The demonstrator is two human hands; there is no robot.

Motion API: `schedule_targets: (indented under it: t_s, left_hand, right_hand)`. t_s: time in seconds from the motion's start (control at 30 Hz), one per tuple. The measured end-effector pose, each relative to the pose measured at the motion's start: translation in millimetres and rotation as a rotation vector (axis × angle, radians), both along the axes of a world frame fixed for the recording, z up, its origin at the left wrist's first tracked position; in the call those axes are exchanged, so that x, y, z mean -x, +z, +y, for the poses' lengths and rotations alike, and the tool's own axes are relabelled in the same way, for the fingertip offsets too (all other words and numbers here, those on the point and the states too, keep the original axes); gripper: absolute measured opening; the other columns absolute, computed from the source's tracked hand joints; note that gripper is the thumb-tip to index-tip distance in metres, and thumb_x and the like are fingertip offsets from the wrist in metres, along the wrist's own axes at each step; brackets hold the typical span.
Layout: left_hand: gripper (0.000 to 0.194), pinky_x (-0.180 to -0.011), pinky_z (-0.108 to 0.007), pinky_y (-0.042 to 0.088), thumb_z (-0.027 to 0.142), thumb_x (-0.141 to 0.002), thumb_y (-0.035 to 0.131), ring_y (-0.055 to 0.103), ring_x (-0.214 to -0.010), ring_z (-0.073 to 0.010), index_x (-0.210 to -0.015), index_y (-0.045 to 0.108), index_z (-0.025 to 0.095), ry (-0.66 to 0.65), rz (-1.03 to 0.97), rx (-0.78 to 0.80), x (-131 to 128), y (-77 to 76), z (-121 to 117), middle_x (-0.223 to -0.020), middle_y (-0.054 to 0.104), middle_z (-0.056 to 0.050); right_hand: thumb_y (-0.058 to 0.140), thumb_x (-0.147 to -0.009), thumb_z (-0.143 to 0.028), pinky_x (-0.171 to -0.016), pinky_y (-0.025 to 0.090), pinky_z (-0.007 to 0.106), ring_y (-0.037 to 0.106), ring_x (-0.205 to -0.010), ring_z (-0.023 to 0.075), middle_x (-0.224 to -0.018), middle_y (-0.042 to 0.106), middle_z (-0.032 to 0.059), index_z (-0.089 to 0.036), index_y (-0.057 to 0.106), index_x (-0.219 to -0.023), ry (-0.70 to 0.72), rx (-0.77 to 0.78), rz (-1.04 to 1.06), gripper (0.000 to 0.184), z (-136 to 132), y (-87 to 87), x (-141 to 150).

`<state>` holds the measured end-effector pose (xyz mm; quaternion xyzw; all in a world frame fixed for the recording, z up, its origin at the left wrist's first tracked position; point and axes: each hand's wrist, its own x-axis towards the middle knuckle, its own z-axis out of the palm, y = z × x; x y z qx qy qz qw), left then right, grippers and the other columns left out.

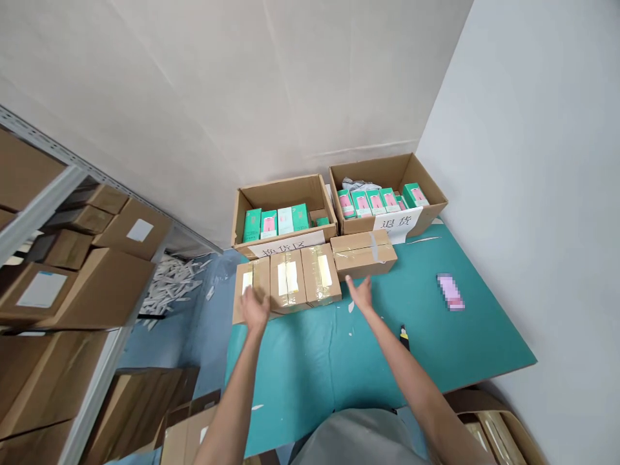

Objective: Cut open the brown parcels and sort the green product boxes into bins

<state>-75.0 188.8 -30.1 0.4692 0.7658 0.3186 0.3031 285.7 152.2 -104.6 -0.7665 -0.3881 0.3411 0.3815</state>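
Note:
My left hand (255,311) rests at the front of the leftmost taped cardboard box (261,274), fingers stretched and thumb apart. Right of it stand a middle cardboard box (278,298) and a third one (314,290), both with pale labels and clear tape. My right hand (361,295) is open, palm inward, just in front of a longer cardboard box (356,258) lying on its side. Whether its fingertips touch that box I cannot tell. A black and yellow utility knife (403,337) lies beside my right forearm on the green table (305,368).
Behind stand two open cartons, a left carton (285,190) and a right carton (378,171), holding green boxes and bearing paper signs. A pixelated pink item (450,292) lies at the right. Shelves of cartons (72,290) stand left; a round bin (489,413) sits below right.

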Motion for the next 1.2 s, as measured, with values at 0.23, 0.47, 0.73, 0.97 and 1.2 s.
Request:
schedule_targets:
  t_s: [0.23, 0.47, 0.73, 0.97, 1.2]
  left_hand:
    - [0.062, -0.145, -0.05, 0.026, 0.019, -0.084, 0.089, 0.046, -0.169, -0.0379, -0.144, 0.071, 0.021, -0.298, -0.436, -0.066, -186.2, 6.7, 6.9, -0.17, 0.06, -0.022]
    - [0.068, -0.135, -0.052, 0.043, 0.023, -0.074, 0.097, 0.05, -0.168, -0.0404, -0.136, 0.068, 0.023, -0.298, -0.563, 0.089, -250.1, 6.9, 23.6, -0.155, 0.072, -0.021]
    - [0.083, -0.142, -0.052, 0.034, 0.018, -0.076, 0.096, 0.045, -0.17, -0.0388, -0.152, 0.066, 0.024, -0.322, -0.595, 0.066, -255.6, 11.7, -23.2, -0.164, 0.066, -0.018]
    - [0.087, -0.128, -0.057, 0.053, 0.031, -0.085, 0.09, 0.063, -0.149, -0.0394, -0.167, 0.062, 0.025, -0.42, -0.366, -0.143, -252.3, 21.7, -129.0, -0.163, 0.066, -0.017]
    - [0.077, -0.108, -0.048, 0.068, 0.038, -0.092, 0.084, 0.081, -0.117, -0.0299, -0.165, 0.066, 0.024, -0.298, -0.332, -0.051, -197.4, 15.4, -253.5, -0.152, 0.073, -0.017]
  right_hand:
    - [0.06, -0.102, -0.068, -0.131, 0.044, 0.059, 0.053, -0.161, 0.0494, -0.169, 0.054, 0.0411, 0.006, 0.043, -0.173, -0.346, 0.067, -0.114, 0.105, 39.8, 23.4, -140.0]
    - [0.063, -0.098, -0.038, -0.114, 0.058, 0.049, 0.079, -0.125, 0.0399, -0.135, 0.085, 0.0233, -0.014, 0.085, -0.135, -0.265, 0.012, -0.005, 0.049, 33.9, 29.3, -157.2]
    - [0.058, -0.103, -0.053, -0.11, 0.065, 0.046, 0.081, -0.127, 0.0357, -0.141, 0.083, 0.0234, -0.007, 0.08, -0.145, -0.238, -0.139, 0.129, 0.066, -16.1, 34.0, -157.8]
    - [0.072, -0.093, -0.08, -0.105, 0.071, 0.054, 0.078, -0.134, 0.0395, -0.15, 0.079, 0.0188, -0.014, 0.08, -0.149, -0.372, -0.292, 0.26, 0.087, -139.0, 54.7, -170.6]
    - [0.076, -0.093, -0.079, -0.104, 0.071, 0.052, 0.08, -0.129, 0.0402, -0.152, 0.078, 0.0182, -0.014, 0.084, -0.144, -0.359, -0.19, 0.2, 0.084, -253.1, 79.6, -124.5]
